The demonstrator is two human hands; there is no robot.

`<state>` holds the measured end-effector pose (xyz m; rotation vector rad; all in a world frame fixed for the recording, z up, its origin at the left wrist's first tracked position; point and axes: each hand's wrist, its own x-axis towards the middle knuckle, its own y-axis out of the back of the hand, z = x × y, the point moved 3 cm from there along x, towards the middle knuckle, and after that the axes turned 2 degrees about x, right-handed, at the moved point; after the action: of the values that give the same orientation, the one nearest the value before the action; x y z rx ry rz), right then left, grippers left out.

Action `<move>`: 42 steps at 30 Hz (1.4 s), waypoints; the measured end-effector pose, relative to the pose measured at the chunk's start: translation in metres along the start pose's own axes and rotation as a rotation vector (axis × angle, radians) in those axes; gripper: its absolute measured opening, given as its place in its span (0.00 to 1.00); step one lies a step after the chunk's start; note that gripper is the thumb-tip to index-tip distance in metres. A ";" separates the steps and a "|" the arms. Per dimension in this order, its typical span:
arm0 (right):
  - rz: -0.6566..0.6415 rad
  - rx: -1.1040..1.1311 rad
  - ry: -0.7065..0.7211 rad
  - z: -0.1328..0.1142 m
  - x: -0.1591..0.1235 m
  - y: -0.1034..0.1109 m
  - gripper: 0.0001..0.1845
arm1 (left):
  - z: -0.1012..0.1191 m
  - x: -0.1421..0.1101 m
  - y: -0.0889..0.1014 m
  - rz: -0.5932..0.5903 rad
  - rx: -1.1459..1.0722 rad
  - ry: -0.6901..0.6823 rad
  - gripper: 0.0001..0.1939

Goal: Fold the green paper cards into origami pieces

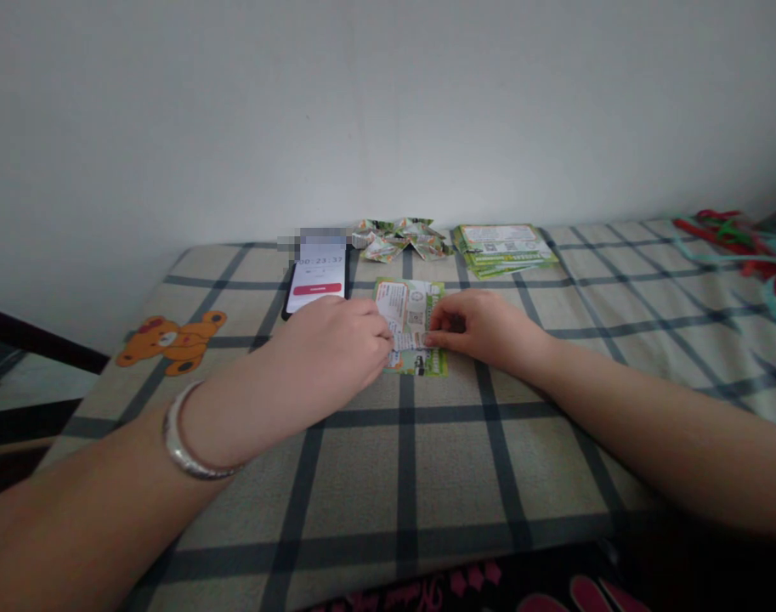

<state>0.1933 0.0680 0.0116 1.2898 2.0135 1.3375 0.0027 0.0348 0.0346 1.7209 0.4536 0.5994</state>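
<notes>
A green and white printed leaflet [415, 317] lies on the checked tablecloth between my hands, with a fold line across its lower part. My left hand [340, 344], with a silver bangle on the wrist, has its curled fingers on the leaflet's left edge. On the opposite edge my right hand [480, 327] pinches the paper between thumb and forefinger. Beyond the leaflet sit several folded paper pieces [404, 240] of the same print. A stack of flat leaflets [506, 248] rests to their right.
A phone [315, 276] showing a running timer lies just past my left hand. An orange bear cutout [172, 342] is at the left on the tablecloth [355, 476]. Red, green and pale blue strips [738, 255] lie at the far right. The wall [388, 110] closes off the back.
</notes>
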 end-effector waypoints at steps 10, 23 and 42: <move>-0.123 0.190 0.086 0.009 0.000 0.004 0.06 | 0.006 0.005 -0.004 0.040 0.122 -0.040 0.10; -0.020 0.117 0.251 0.005 -0.004 0.010 0.10 | 0.008 0.007 -0.008 0.118 0.005 0.183 0.10; 0.366 0.050 0.316 -0.013 -0.016 0.019 0.04 | 0.001 0.008 -0.008 0.350 -0.527 0.272 0.10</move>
<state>0.2011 0.0501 0.0318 1.6146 2.0915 1.7619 0.0092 0.0405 0.0277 1.2201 0.1550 1.1074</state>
